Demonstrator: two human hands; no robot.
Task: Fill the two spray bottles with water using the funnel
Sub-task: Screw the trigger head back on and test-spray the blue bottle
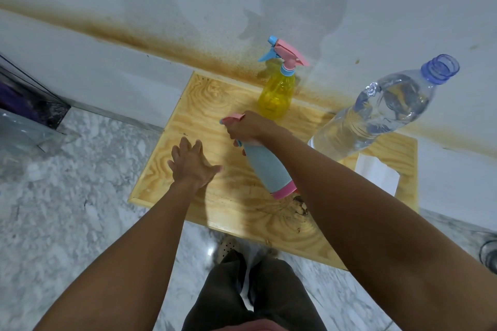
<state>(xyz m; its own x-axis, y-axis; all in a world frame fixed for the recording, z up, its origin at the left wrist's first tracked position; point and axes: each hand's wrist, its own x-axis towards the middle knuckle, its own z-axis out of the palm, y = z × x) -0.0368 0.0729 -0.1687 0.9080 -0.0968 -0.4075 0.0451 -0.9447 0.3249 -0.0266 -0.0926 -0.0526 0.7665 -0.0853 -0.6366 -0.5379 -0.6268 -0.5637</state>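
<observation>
A blue spray bottle (265, 166) with a pink base and pink spray head stands tilted on the wooden table (215, 105). My right hand (250, 126) is shut around its neck and spray head. My left hand (192, 164) hovers open just to the left of it, fingers spread, holding nothing. A yellow spray bottle (277, 94) with a pink and blue spray head stands upright at the table's back edge. A large clear water bottle (376, 113), uncapped and partly full, stands at the right. I see no funnel.
A white folded paper (376, 173) lies on the table beside the water bottle. The table stands against a stained white wall (188, 21). Marble floor (67, 183) surrounds it, with a dark box and clear plastic (27, 115) at the left. My legs are below.
</observation>
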